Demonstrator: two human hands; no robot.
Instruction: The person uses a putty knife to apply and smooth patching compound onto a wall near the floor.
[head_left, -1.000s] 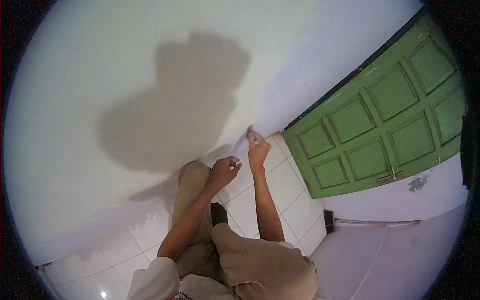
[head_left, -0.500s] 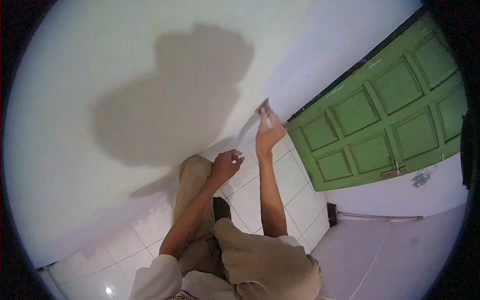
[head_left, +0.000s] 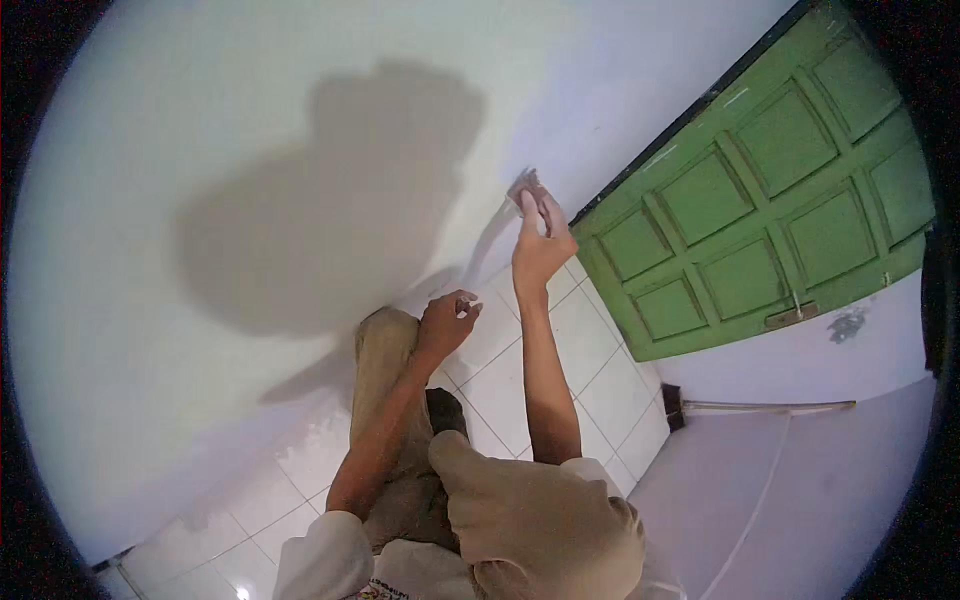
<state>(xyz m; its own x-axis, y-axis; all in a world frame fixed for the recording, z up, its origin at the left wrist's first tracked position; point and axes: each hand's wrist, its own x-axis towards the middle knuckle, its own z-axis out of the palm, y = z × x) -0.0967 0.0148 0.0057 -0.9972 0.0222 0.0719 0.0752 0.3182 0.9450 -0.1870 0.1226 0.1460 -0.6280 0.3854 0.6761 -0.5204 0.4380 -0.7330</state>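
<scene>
My right hand (head_left: 543,245) reaches up to the wall (head_left: 250,400), its thumb and fingers closed on a small flat brown piece (head_left: 525,190) with a pale edge. The piece is at the wall surface; its exact kind is not clear. Lower down and to the left, my left hand (head_left: 447,325) hangs beside my raised knee (head_left: 387,330), close to the wall. Its fingers are loosely bent, the thumb stands apart from them, and nothing shows between them.
A green panelled door (head_left: 740,210) with a dark frame edge stands to the right. White floor tiles (head_left: 490,350) lie below. A long-handled tool with a dark head (head_left: 673,407) lies along the wall base at right. My shadow (head_left: 330,210) falls on the pale wall.
My right hand and the brown piece have moved slightly up along the wall. My left hand has shifted a little up and left, its thumb now farther from the fingers. The view has tilted slightly.
</scene>
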